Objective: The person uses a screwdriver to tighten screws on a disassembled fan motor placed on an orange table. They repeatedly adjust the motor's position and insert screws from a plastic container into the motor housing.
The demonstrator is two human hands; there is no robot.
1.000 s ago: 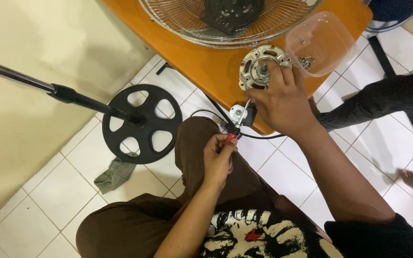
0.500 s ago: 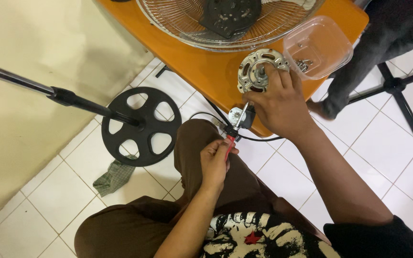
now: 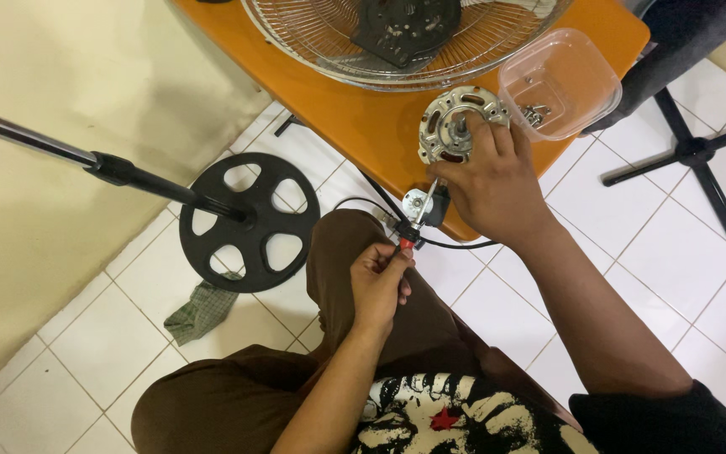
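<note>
The round silver metal fan motor (image 3: 454,126) sat on the orange wooden tabletop (image 3: 363,126), near its front edge and close to the right corner, and it had barely shifted from half a second earlier. The right hand (image 3: 493,185) was still clamped over the motor's lower right side, fingers curled around the casing, pinning it down. Below the edge, the left hand (image 3: 380,282) was closed around the red-handled screwdriver (image 3: 418,214), its thin shaft angled up toward a small silver part hanging from the motor by black wires (image 3: 455,245). That grip looked unchanged too; the work seemed to be holding steady on one fastener, nothing loosened enough to see.

What did change was around them: the clear plastic tub holding small screws (image 3: 560,82) now showed whole at the table's right corner, touching the motor, and another person's dark-clothed leg (image 3: 674,42) had drawn back toward the top right, leaving the black star-shaped chair base (image 3: 695,155) in the open.

Farther out, the round wire fan guard with a dark centre plate (image 3: 405,34) lay at the table's back edge, cut off at the top. The black round fan stand base (image 3: 249,223) stood on the white tiled floor (image 3: 69,353) beside a crumpled green checked cloth (image 3: 201,313).

The screwdriver tip was too small to place exactly, and the right palm hid part of the motor.
</note>
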